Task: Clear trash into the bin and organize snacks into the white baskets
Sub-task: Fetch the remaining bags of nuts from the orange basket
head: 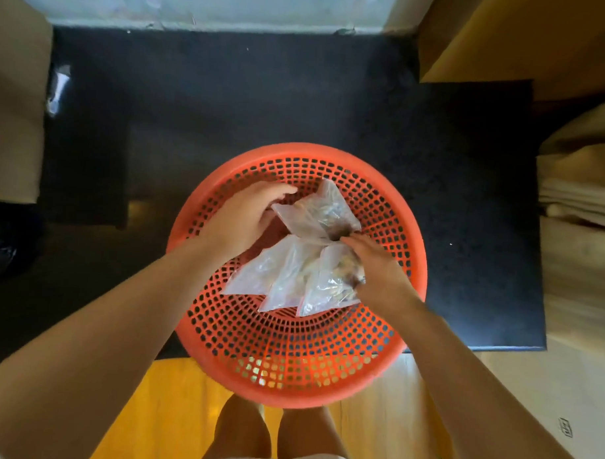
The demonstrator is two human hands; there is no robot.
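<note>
A round orange perforated basket (289,359) sits at the near edge of a dark mat. Inside it lie several clear zip bags of snacks (285,276). One more clear bag (319,209) lies at the far side of the pile. My left hand (246,220) holds the edge of that far bag, fingers curled over its corner. My right hand (375,266) grips the bunched bags at the right of the pile, its fingertips buried in the plastic.
The dark mat (230,99) covers the surface ahead. A small clear wrapper (57,90) lies at the mat's left edge. A black bag (2,246) sits at far left. Cardboard boxes (506,37) and folded cloth (580,191) stand at right. Yellow floor and my knees are below.
</note>
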